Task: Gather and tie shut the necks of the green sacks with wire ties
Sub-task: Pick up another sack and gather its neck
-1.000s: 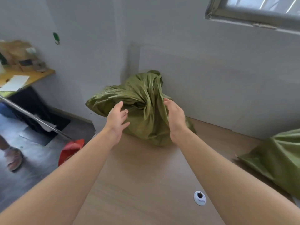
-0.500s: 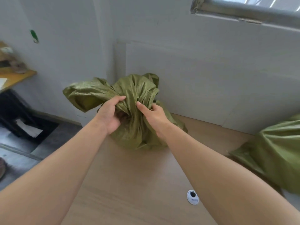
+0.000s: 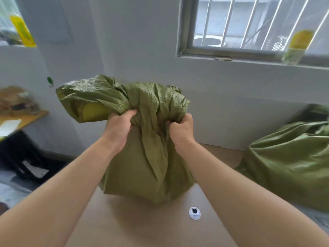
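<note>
Left hand [image 3: 119,130] and right hand [image 3: 182,130] bunch the crinkled green woven-plastic sack [image 3: 140,172].
Each fist clenches a fold of its neck, apparently narrowing the mouth for a wire tie. The sack stands upright on the pale wooden counter [image 3: 142,229]. Half a second ago it slumped farther back, less gathered.
</note>
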The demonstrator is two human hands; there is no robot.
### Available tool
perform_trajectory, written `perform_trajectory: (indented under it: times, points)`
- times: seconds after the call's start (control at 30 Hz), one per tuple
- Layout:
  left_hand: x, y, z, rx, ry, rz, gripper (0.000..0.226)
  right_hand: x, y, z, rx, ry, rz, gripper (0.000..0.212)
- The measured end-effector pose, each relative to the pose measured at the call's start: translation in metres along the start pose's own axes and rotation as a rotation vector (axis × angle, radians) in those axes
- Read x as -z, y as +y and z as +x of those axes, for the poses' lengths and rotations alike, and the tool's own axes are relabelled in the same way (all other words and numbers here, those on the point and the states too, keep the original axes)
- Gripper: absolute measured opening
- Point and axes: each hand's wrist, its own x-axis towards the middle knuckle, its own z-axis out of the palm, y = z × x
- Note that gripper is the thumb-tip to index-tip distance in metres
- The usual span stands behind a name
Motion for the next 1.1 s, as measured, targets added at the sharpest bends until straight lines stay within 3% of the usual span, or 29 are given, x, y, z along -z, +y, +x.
perform_trajectory:
  times: [0.2, 0.4, 0.5, 0.63, 0.83, 0.97, 1.1]
  points:
    - [-0.048, 0.033, -0.094, -0.032, -0.079, 0.044, 0.027, 0.076, -0.042, -0.081, 0.041, -0.039, 0.009, 0.055]
    - [-0.093, 0.055, -0.199, 0.004, -0.115, 0.101, 0.042, 0.172, -0.076, -0.171, 0.105, -0.094, 0.012, 0.059]
    - [-0.121, 0.067, -0.248, -0.012, -0.112, 0.141, 0.037, 0.219, -0.092, -0.212, 0.156, -0.110, -0.005, 0.057]
    - [-0.161, 0.086, -0.307, -0.083, -0.198, 0.276, 0.018, 0.275, -0.113, -0.258, 0.180, -0.049, -0.046, 0.055]
    - [-0.210, 0.105, -0.370, -0.097, -0.340, 0.369, 0.061, 0.344, -0.132, -0.315, 0.212, 0.100, -0.074, 0.055]
    - [-0.241, 0.104, -0.417, -0.124, -0.407, 0.374, 0.045, 0.403, -0.136, -0.344, 0.214, 0.134, 0.000, 0.032]
    - [-0.280, 0.106, -0.459, -0.145, -0.435, 0.363, 0.054, 0.469, -0.146, -0.350, 0.226, 0.201, 0.049, 0.043]
